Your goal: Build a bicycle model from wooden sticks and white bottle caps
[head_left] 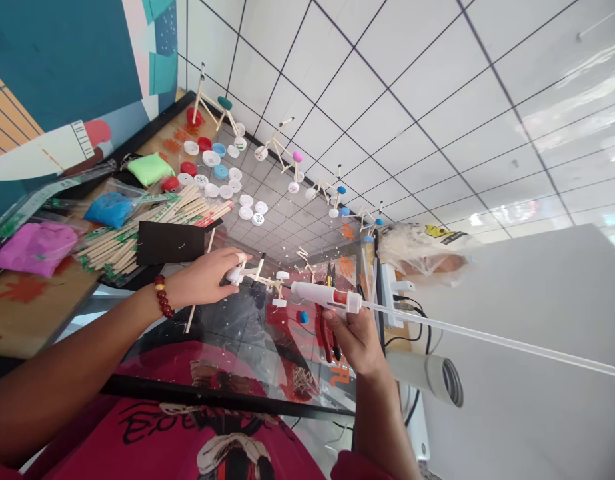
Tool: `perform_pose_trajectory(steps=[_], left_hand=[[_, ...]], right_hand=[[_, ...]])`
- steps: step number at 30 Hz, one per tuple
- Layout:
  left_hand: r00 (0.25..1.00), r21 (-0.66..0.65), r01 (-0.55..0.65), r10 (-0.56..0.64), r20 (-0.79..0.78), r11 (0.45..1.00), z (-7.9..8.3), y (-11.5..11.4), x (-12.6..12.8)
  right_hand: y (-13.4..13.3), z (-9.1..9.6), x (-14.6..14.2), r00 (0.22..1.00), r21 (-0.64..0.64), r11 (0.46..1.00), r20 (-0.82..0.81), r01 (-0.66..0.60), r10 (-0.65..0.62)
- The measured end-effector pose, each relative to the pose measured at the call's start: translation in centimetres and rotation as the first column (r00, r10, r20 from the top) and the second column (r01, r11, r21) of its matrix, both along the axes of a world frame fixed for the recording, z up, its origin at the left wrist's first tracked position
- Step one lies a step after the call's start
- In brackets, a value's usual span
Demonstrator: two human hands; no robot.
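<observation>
Magenta shirt foremost, left hand pinching the stick frame, right hand clasping the glue gun, steadiness seemed key.

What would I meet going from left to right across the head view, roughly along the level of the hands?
Purple packet → blue packet → beaded bracelet → left hand → stick model → glue gun → right hand → pale grey cylinder.
</observation>
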State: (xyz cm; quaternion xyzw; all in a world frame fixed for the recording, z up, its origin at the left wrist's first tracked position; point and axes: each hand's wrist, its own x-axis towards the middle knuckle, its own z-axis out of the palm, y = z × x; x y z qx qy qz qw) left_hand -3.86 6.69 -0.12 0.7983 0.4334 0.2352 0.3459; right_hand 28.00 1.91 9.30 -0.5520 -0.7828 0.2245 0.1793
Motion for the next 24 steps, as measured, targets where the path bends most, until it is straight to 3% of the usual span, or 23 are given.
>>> perform_pose_trajectory(steps=[24], left_hand=[[1.0,0.016,0.0,0.0,0.003,1.0,0.01,0.09,-0.04]], right_hand=[[-0.53,-0.64,-0.03,0.998,0.07,0.997,-0.046,-0.036,0.04]])
